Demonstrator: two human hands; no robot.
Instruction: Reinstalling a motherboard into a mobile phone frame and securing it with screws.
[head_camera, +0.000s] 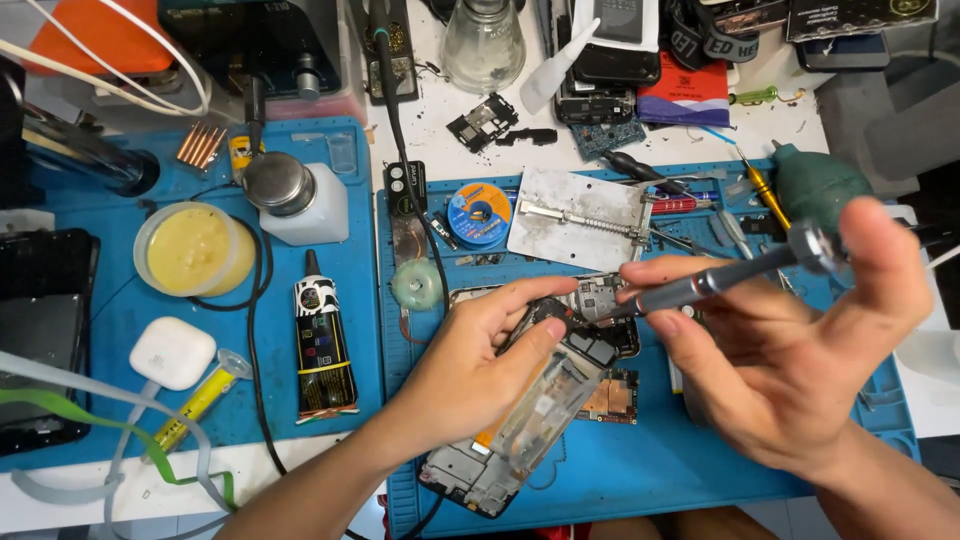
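Blue mat (330, 290): opened phone (530, 410) under left hand (470, 370), screwdriver (700, 285)

light: bright, even, from above | shadows: soft, short | glare: metal plate (578, 217) | blur: right hand (790, 340) slightly soft | edges: mildly bowed

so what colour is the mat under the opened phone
Blue: the flat rubber work mat under the opened phone, clearest in the head view.

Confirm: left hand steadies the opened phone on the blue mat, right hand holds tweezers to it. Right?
Not quite. The right hand holds a grey screwdriver, not tweezers, its tip at the opened phone. The head view shows it. The rest stands: the left hand steadies the phone on the blue mat.
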